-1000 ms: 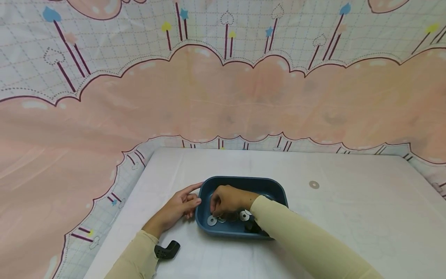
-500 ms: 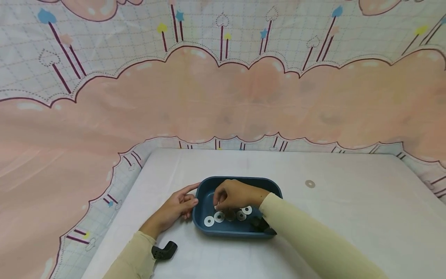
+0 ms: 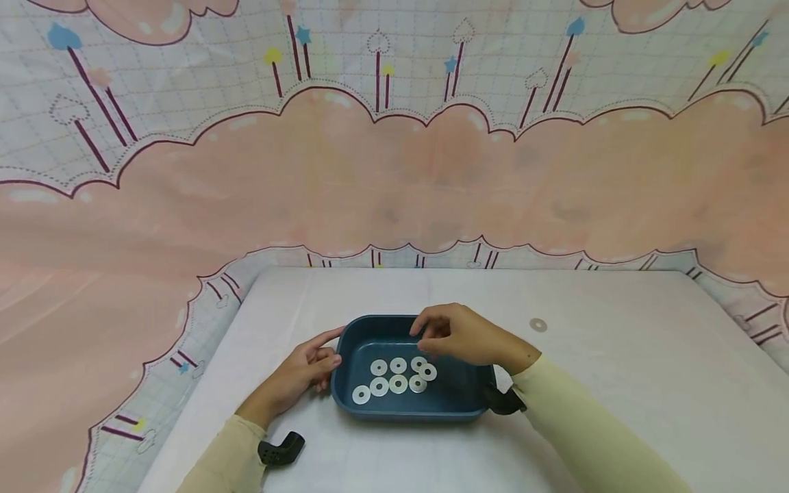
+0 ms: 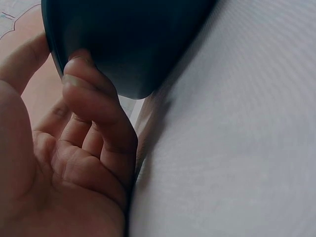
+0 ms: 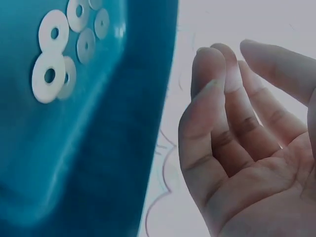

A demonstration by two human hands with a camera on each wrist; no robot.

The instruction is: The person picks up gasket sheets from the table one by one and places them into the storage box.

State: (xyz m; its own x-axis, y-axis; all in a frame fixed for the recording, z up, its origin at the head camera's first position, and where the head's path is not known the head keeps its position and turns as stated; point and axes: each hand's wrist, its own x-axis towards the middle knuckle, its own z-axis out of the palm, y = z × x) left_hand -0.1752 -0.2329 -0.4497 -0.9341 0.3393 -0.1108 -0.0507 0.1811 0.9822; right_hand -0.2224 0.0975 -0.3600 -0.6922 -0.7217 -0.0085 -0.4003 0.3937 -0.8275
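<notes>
A dark blue rectangular tray (image 3: 453, 394) stands on the white table with several flat metal washers (image 3: 398, 383) in its left and middle part, two of them overlapping. At the tray's left end my left hand (image 3: 290, 376) touches the outer wall, index finger stretched along the far corner and thumb at the rim. Its fingertips (image 4: 79, 66) rest against the wall in the left wrist view. Above the tray's far right part hovers my right hand (image 3: 465, 335), fingers loosely bent. Nothing shows between those fingers (image 5: 202, 123) in the right wrist view.
One more washer (image 3: 538, 325) lies on the white tabletop (image 3: 616, 383), right of the tray. A black camera mount (image 3: 281, 449) sits at the left wrist, another mount (image 3: 505, 398) at the right. A patterned cloth (image 3: 394, 185) hangs behind the table.
My right hand has lifted from among the washers and moved right, its pinched fingers loosening. The washers it covered now show in two rough rows. The left hand stays at the tray.
</notes>
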